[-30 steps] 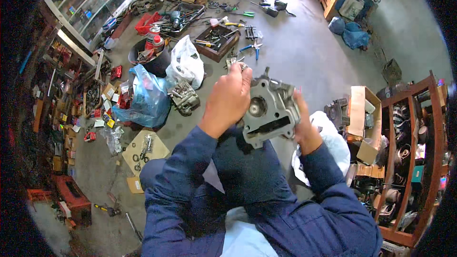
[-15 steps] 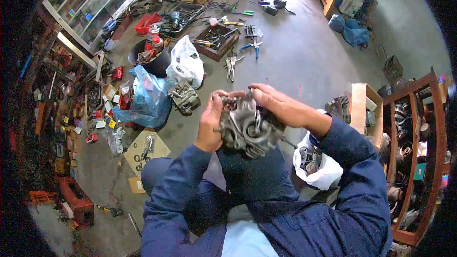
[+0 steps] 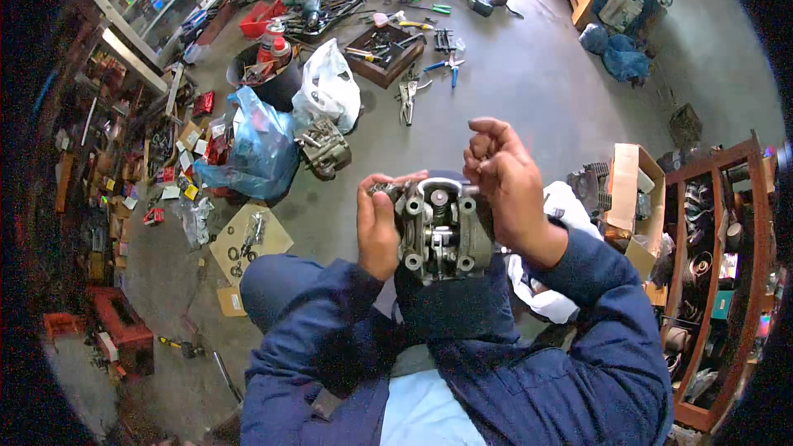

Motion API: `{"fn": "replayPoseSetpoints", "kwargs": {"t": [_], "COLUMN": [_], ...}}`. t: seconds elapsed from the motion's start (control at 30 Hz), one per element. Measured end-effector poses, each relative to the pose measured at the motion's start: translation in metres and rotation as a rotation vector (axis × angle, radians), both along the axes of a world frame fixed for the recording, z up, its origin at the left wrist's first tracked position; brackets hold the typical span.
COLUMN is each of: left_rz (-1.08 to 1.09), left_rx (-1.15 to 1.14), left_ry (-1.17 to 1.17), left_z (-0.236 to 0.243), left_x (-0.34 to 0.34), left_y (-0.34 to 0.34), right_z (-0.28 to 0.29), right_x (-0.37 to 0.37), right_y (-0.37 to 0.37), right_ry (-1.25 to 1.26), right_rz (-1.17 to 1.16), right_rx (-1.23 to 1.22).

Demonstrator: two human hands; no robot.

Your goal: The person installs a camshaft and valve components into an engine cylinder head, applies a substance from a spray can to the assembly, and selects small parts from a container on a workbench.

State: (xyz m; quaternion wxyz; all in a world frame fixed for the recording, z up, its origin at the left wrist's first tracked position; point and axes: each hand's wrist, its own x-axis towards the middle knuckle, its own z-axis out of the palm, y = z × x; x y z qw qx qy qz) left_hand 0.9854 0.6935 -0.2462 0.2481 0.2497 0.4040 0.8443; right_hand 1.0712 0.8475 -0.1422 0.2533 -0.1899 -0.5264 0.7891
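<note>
A grey metal engine cylinder head [image 3: 440,235] rests over my lap, its open side with rocker parts and round bolt posts facing up. My left hand [image 3: 378,235] grips it along the left side, thumb on the near face and fingers behind. Just off its upper right corner my right hand [image 3: 508,190] is raised, fingers curled in toward the palm; anything pinched in them is too small to make out. Under the head lies dark cloth over my knee. A white plastic bag [image 3: 552,306] with metal parts sits right of the head.
Left of me lie a blue plastic bag [image 3: 258,149], a white bag [image 3: 329,87] and an engine casting [image 3: 324,149]. Ahead are locking pliers [image 3: 407,97], blue-handled pliers [image 3: 453,68] and a wooden tool tray [image 3: 384,70]. A cardboard box [image 3: 625,190] and wooden rack [image 3: 717,297] stand right.
The cylinder head has been turned so its rocker side now faces up. My right hand has come off its upper right side and curled its fingers, while my left hand keeps its grip.
</note>
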Motion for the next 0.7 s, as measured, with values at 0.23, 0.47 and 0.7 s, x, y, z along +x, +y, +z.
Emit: {"fn": "replayPoseSetpoints", "kwargs": {"t": [0.23,0.47,0.7], "left_rz": [0.425,0.578,0.195], "left_rx": [-0.041,0.14,-0.158], "left_ry": [0.12,0.246,0.793], "left_z": [0.015,0.021,0.059], "left_x": [0.02,0.046,0.016], "left_y": [0.0,0.011,0.008], "right_z": [0.041,0.01,-0.013], "right_x": [0.009,0.061,0.078], "right_y": [0.052,0.06,0.074], "right_ry": [-0.327,-0.505,-0.639], "right_rz": [0.279,0.564,0.449], "right_rx": [0.31,0.633,0.298]}}
